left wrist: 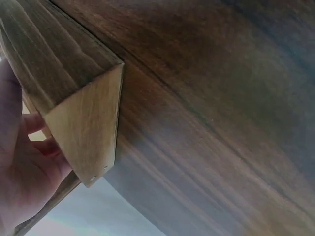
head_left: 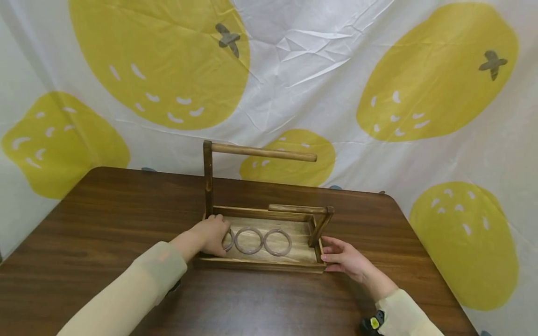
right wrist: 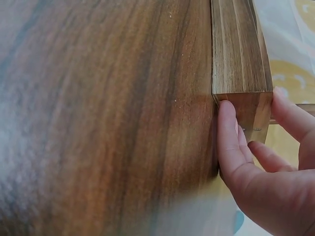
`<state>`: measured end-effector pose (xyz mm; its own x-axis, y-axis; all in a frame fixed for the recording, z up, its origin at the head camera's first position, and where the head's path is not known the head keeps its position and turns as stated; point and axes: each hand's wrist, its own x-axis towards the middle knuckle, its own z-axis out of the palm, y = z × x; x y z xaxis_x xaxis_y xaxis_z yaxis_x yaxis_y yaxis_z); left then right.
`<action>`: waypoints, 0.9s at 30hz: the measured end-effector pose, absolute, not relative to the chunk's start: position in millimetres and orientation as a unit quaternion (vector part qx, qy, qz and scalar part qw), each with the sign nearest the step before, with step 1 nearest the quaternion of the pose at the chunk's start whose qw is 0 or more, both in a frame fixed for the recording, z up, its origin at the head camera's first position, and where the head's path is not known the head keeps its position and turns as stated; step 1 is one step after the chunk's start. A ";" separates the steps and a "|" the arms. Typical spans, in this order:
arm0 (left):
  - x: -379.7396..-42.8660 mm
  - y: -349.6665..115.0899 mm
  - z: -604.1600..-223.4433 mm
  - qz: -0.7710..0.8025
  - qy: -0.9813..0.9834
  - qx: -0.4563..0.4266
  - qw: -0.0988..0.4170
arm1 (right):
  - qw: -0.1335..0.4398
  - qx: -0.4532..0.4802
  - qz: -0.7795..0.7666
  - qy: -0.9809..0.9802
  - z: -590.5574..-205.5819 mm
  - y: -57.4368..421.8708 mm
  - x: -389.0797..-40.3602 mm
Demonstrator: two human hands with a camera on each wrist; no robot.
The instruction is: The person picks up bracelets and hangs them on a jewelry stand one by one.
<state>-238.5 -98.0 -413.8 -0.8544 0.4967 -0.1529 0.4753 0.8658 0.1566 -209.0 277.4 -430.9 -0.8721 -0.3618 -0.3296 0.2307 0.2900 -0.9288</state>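
Observation:
A shallow wooden tray (head_left: 260,266) with a tall post-and-bar arm (head_left: 264,152) at its left and a shorter arm (head_left: 294,208) at its right sits on the table. Three thin greyish-purple rings lie in a row on its floor; the middle ring (head_left: 237,248) and right ring (head_left: 290,242) show whole, and the left one is partly covered. My left hand (head_left: 213,235) grips the tray's left end, its fingers curled over beside the left ring. At the right end, my right hand (head_left: 346,259) holds the end wall from outside, fingers spread across its corners in the right wrist view.
The brown wood-grain table (head_left: 126,224) has rounded far corners. Close behind it hangs a white cloth (head_left: 290,84) printed with large yellow lemons. The tall arm stands up in front of that cloth.

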 end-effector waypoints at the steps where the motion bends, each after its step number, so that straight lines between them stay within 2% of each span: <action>1: -238.1 -98.5 -413.9 0.062 0.961 0.253 0.091 | 0.251 -0.044 -0.594 0.763 -431.0 277.6 -208.9; 8: -238.5 -103.1 -416.5 0.101 0.962 0.249 0.055 | 0.260 -0.053 -0.594 0.760 -431.9 279.0 -209.7; 27: -239.6 -106.7 -412.0 0.173 0.955 0.239 0.023 | 0.264 -0.052 -0.591 0.760 -431.5 279.5 -211.4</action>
